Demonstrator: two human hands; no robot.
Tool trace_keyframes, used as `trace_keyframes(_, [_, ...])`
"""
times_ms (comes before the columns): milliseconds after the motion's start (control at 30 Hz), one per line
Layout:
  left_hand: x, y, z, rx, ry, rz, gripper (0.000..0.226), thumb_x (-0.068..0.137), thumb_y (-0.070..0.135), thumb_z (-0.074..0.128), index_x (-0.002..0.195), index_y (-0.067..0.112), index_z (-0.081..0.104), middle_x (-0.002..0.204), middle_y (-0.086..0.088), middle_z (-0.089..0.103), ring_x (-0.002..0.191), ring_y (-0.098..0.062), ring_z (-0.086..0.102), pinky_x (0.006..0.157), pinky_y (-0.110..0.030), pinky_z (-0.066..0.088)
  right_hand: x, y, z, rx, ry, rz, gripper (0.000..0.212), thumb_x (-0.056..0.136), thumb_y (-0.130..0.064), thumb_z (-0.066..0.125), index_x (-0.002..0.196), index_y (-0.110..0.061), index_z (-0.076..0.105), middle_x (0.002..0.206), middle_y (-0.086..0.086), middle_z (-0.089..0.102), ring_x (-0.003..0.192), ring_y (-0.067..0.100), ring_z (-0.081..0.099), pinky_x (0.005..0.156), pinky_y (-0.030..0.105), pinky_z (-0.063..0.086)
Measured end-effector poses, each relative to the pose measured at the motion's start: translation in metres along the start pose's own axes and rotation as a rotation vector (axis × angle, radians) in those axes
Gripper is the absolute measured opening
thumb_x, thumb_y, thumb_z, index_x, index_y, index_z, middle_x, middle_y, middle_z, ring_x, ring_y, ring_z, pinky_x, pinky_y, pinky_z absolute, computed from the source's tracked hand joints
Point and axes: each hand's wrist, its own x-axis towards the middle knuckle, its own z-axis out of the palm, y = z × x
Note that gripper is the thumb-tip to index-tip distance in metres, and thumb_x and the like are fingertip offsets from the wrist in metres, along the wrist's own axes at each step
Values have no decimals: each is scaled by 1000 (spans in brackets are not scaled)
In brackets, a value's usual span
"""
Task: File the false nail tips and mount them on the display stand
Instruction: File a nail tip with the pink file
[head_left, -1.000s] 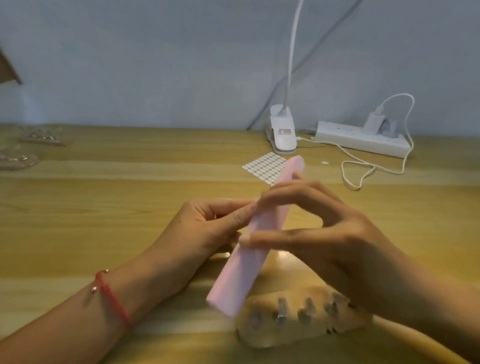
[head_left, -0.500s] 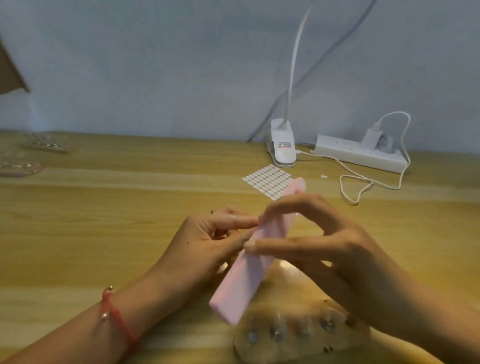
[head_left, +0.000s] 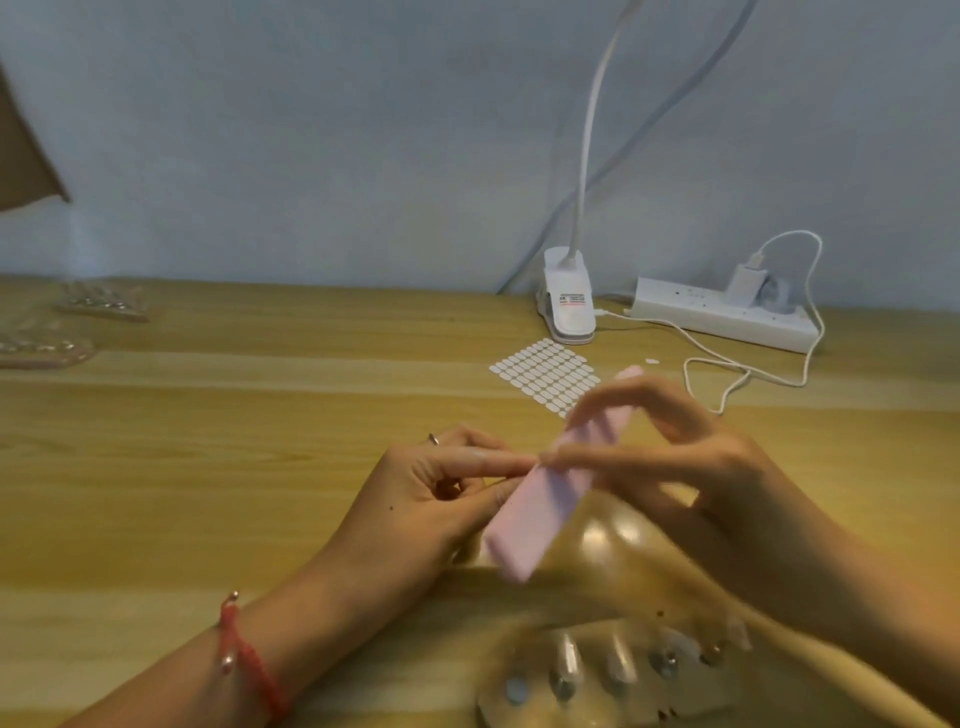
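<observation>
My right hand (head_left: 675, 467) holds a long pink nail file block (head_left: 545, 499) between thumb and fingers, tilted from lower left to upper right above the table. My left hand (head_left: 441, 493) is curled with thumb and forefinger pinched against the block's left side, where a small nail tip is hard to make out. Below the hands stands a clear display stand (head_left: 613, 670) with several metal-capped holders, blurred and partly hidden by my right forearm.
A sheet of white adhesive tabs (head_left: 540, 371) lies behind the hands. A clip lamp base (head_left: 569, 312), a white power strip (head_left: 727, 314) with a charger and a cable (head_left: 727, 374) sit at the back right. Clear trays (head_left: 47, 348) of nail tips rest at far left.
The pink block has slid a little along my left fingertips while both hands stayed together. The camera has tilted, so the stand sits lower in view.
</observation>
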Motion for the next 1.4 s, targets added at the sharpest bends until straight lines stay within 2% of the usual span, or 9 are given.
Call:
trace_keyframes(67, [0, -1, 0, 5, 3, 4, 16, 72, 27, 74, 87, 28, 78, 89, 7, 70, 87, -6, 63, 76, -16, 47, -2, -10, 7, 14, -40, -116, 29, 96, -21, 52, 117, -31, 70, 122, 1, 54, 117, 19, 51, 95, 30, 43])
trace_keyframes(233, [0, 1, 1, 28, 11, -6, 21, 66, 37, 73, 87, 37, 76, 88, 2, 69, 83, -5, 60, 73, -15, 43, 3, 3, -5, -56, 28, 44, 28, 95, -21, 55, 120, -31, 64, 120, 5, 57, 114, 20, 53, 92, 48, 49])
trace_keyframes(333, [0, 2, 2, 30, 14, 11, 15, 70, 33, 76, 83, 42, 76, 85, 8, 70, 83, -1, 62, 74, -14, 45, -1, -10, 6, -15, -44, -94, 30, 99, -29, 46, 118, -34, 69, 119, 0, 54, 112, 18, 51, 88, 31, 46])
trace_keyframes(467, [-1, 0, 0, 83, 5, 1, 21, 71, 36, 72, 91, 40, 76, 91, 8, 71, 88, -5, 62, 76, -15, 44, 3, 4, -4, -64, 34, 58, 32, 92, -20, 56, 120, -33, 62, 119, 4, 57, 115, 18, 52, 94, 48, 49])
trace_keyframes(700, [1, -1, 0, 48, 19, 5, 26, 69, 41, 69, 93, 33, 77, 88, 0, 69, 82, -19, 59, 76, -25, 44, 1, 1, 1, -64, 7, -51, 31, 95, -13, 56, 118, -31, 68, 118, 5, 54, 113, 21, 53, 96, 36, 46])
trace_keyframes(900, [0, 0, -1, 27, -37, 12, 23, 73, 36, 71, 95, 31, 76, 88, 6, 69, 86, -5, 61, 76, -15, 44, -2, -8, 10, 47, 1, -127, 32, 100, -18, 49, 120, -35, 66, 124, 1, 49, 115, 22, 54, 86, 32, 48])
trace_keyframes(1133, [0, 5, -4, -65, 36, -46, 27, 72, 34, 70, 95, 22, 78, 82, 8, 68, 57, 8, 48, 56, -3, 36, -10, 36, -14, -164, 68, 240, 37, 89, -34, 43, 124, -35, 57, 118, 1, 52, 109, 20, 49, 90, 41, 49])
trace_keyframes(1267, [0, 5, -4, -49, 45, -82, 23, 74, 36, 71, 94, 27, 78, 90, 3, 69, 60, -3, 44, 54, -10, 36, -11, 29, -2, -230, -61, 223, 38, 88, -44, 48, 124, -37, 59, 116, -3, 57, 111, 17, 48, 91, 51, 49])
trace_keyframes(1400, [0, 4, -3, -34, 30, -78, 24, 69, 37, 74, 89, 26, 79, 99, -10, 70, 83, -30, 56, 72, -30, 39, -5, -1, -1, 39, 144, 132, 37, 85, -48, 58, 118, -32, 62, 110, -8, 64, 103, 7, 60, 80, 26, 53])
